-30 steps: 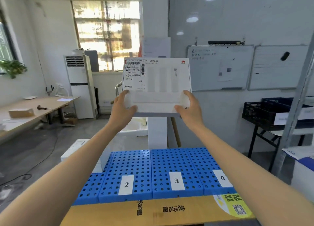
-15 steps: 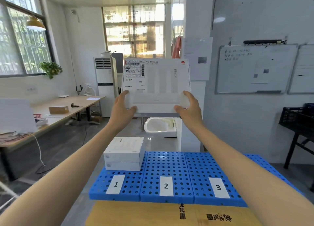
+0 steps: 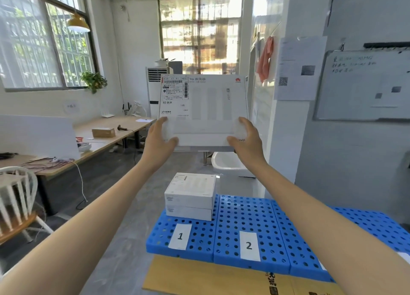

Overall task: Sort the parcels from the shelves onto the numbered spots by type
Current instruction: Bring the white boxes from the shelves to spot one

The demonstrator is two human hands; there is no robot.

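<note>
I hold a flat white parcel box upright at chest height, its shipping label facing me. My left hand grips its lower left corner and my right hand grips its lower right corner. Below, blue perforated pads carry paper number labels: spot 1 and spot 2. Two white boxes are stacked at the back of spot 1. Spot 2 holds only its label. The held parcel hangs above and behind the stack.
A third blue pad continues to the right. The pads lie on a brown cardboard box. A long wooden desk and a white chair stand at left. A white wall with a whiteboard rises at right.
My view has swung left: spots 3 and 4 slid out to the right, spot 1 with its stacked boxes came into view. Both hands keep the same hold on the parcel.
</note>
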